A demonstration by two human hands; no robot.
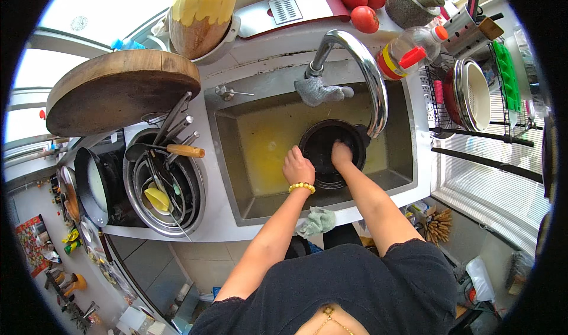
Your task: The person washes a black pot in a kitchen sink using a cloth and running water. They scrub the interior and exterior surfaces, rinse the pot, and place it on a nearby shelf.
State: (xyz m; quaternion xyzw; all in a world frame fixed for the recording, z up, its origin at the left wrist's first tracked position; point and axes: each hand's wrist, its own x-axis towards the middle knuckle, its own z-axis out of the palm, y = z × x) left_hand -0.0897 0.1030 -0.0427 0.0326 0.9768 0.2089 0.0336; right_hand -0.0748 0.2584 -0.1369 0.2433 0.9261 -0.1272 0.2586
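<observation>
A round black pot (333,128) sits in the stainless steel sink (230,202), which holds cloudy yellowish water. At the pot's left rim, my left hand (299,165) grips the edge, with a yellow bead bracelet (302,187) on its wrist. My right hand (341,153) reaches down inside the pot; its fingers are hidden in the dark interior, so I cannot see whether they hold anything. Above the pot's right side arches the chrome faucet (380,82), with a grey cloth (317,92) around its base. A green cloth (317,222) hangs over the counter's front edge.
Left of the sink stands a metal basin (200,202) of stacked pans and utensils, behind it a thick wooden cutting board (120,91). At the back are a cut squash (199,29), tomatoes (364,19) and a stone mortar (406,9). A plastic bottle (410,46) and dish rack (510,133) are right.
</observation>
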